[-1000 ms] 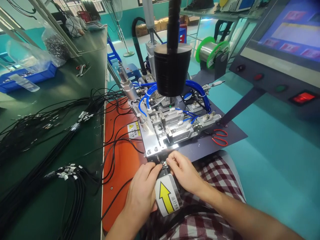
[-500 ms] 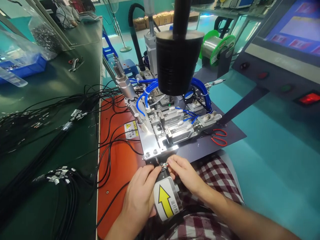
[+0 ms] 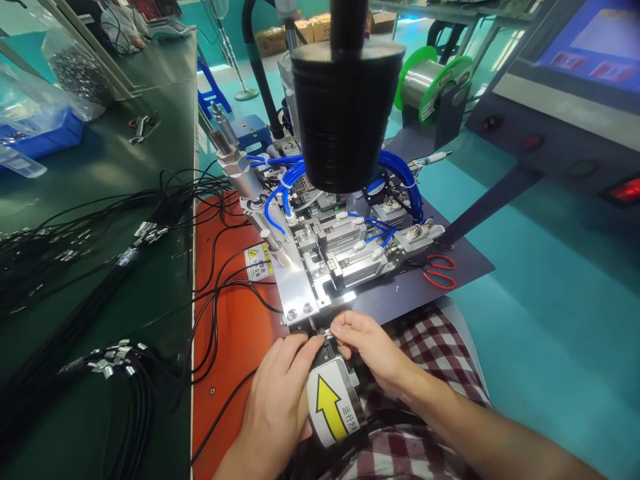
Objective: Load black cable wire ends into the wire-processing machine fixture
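Note:
In the head view my left hand [image 3: 280, 380] is closed, with thumb and forefinger pinched at the front slot of a metal fixture machine [image 3: 300, 280]. A black cable [image 3: 225, 407] runs up under this hand; the part at the fingers is hidden. My right hand [image 3: 367, 343] pinches a small metal connector [image 3: 328, 333] just beyond the left fingertips, at the same slot. Fingers cover most of the connector. Below them sits a white label with a yellow arrow [image 3: 329, 403], on the machine's front part beside my left hand.
Black cable bundles with metal ends [image 3: 117, 357] lie on the green bench [image 3: 165, 120] at left. Red-handled cutters [image 3: 440, 272] rest on the grey plate. A black funnel-shaped hood [image 3: 345, 120] hangs overhead. A solder wire spool [image 3: 433, 83] and a control panel [image 3: 560, 133] stand right.
My right fingertips have moved slightly left, closer to the left fingers, and the coloured wire ends seen earlier are now mostly covered. The camera view has shifted a little.

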`<state>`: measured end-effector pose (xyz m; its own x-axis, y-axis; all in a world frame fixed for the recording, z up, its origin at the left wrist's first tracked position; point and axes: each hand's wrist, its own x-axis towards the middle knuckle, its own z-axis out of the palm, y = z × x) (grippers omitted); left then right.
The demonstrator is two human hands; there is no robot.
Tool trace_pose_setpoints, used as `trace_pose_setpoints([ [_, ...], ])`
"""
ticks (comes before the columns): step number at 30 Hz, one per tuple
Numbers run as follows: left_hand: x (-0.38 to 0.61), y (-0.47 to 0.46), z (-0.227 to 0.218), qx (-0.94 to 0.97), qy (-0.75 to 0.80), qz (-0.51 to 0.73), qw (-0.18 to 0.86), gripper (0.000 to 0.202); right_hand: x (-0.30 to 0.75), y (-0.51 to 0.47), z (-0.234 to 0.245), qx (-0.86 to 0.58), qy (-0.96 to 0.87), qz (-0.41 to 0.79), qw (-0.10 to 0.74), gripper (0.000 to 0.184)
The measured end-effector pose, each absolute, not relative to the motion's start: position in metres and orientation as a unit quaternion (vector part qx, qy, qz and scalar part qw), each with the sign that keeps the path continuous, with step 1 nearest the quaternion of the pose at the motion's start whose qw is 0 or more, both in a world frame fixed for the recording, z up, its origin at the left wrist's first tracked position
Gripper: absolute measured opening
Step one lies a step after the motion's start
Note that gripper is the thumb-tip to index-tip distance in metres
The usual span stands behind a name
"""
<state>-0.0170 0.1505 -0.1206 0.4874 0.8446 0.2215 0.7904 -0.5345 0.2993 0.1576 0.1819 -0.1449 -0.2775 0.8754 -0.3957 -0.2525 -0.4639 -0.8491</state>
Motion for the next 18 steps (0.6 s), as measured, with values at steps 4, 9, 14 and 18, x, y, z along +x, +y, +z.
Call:
trace_pose_setpoints([
  [4, -0.013, 0.15, -0.118, 0.862, 0.478, 0.154, 0.068, 0.04, 0.159, 0.181, -0.145, -0.466, -0.357, 0.707, 0.395, 0.031],
  [9, -0.008, 0.152, -0.119, 0.858, 0.482, 0.162, 0.07, 0.038, 0.156, 0.179, -0.147, -0.482, -0.383, 0.676, 0.404, 0.033],
  [14, -0.006, 0.151, -0.121, 0.84, 0.503, 0.178, 0.101, 0.037, 0.153, 0.178, -0.155, -0.484, -0.409, 0.657, 0.41, 0.031],
  [18, -0.007, 0.15, -0.121, 0.833, 0.501, 0.209, 0.106, 0.037, 0.155, 0.178, -0.159, -0.483, -0.436, 0.637, 0.414, 0.028],
])
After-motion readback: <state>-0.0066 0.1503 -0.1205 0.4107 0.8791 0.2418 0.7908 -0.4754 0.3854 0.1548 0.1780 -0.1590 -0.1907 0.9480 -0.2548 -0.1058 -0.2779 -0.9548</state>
